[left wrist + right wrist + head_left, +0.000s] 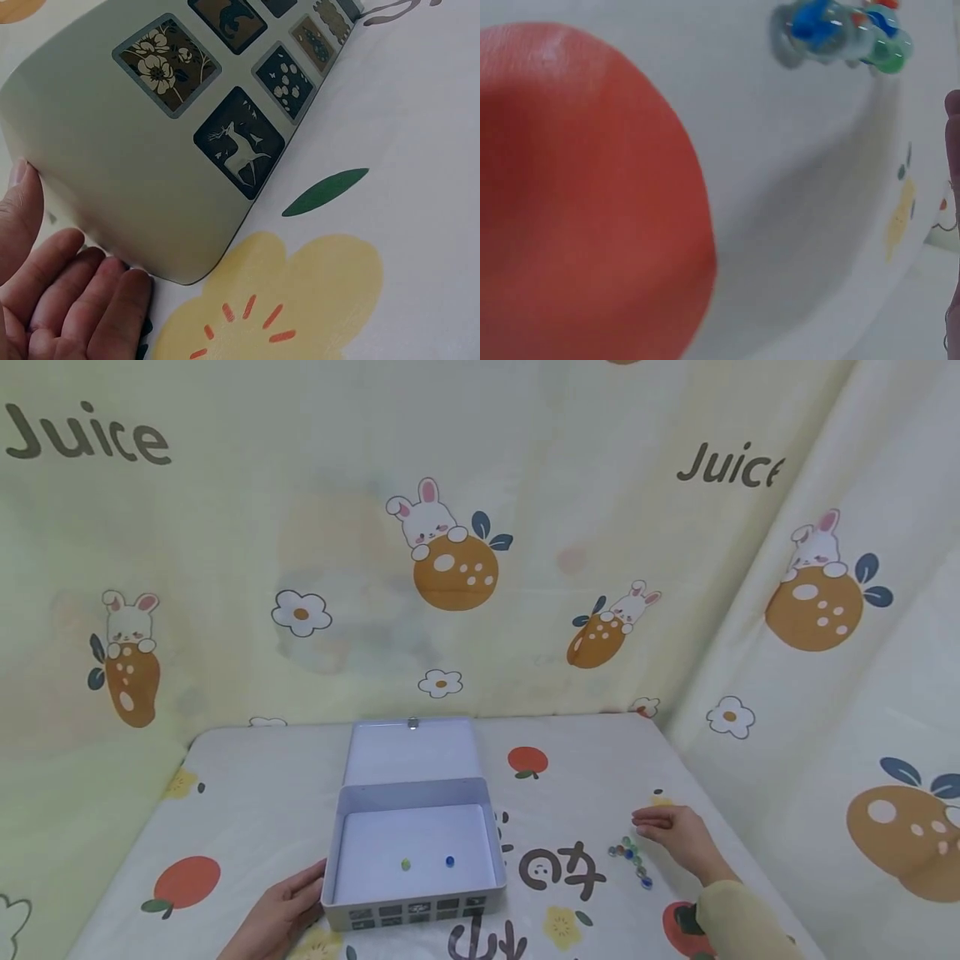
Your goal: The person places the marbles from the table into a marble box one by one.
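Observation:
A white box [367,914] with picture squares on its outside stands on the table, its lid [412,752] folded back behind it. Inside lie a yellow-green marble [406,864] and a blue marble [450,862]. My left hand [281,906] rests along the box's left side, fingers at its lower corner in the left wrist view. To the right of the box is a group of glass marbles [628,853]. Just beyond them my right hand [681,839] hovers with fingers extended left; its edge alone shows in the right wrist view, where some marbles [821,30] appear at the top.
A printed cloth [255,793] with fruit, flowers and letters covers the table. Behind it hangs a curtain [360,543] with rabbits and fruit, and another curtain panel [817,693] runs along the right side.

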Action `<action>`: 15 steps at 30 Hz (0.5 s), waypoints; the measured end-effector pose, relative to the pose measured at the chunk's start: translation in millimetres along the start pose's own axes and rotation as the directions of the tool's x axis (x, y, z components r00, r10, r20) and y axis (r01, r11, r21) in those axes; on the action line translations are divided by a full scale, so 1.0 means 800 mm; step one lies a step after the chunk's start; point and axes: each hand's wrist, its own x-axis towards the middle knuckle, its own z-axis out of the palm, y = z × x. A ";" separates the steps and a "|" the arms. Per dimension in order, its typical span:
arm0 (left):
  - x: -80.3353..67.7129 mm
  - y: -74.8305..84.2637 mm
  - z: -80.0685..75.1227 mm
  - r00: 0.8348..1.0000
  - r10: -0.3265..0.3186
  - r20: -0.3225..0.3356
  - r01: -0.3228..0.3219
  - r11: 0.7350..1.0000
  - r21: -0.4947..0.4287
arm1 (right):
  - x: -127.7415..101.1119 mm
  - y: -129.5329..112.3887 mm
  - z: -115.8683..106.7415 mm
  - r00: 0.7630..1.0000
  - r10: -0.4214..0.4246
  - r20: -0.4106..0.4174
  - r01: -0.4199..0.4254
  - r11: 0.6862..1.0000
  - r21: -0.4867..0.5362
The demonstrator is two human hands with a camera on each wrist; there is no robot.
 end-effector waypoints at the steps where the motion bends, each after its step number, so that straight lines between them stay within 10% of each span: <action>1: 0.000 -0.001 -0.001 1.000 -0.001 0.001 0.001 1.000 0.000 | 0.002 0.002 0.005 1.000 -0.004 -0.003 0.004 1.000 -0.021; 15: 0.002 0.000 -0.002 1.000 -0.029 -0.001 0.029 1.000 -0.008 | 0.006 -0.009 0.031 1.000 0.004 0.031 0.001 0.990 -0.139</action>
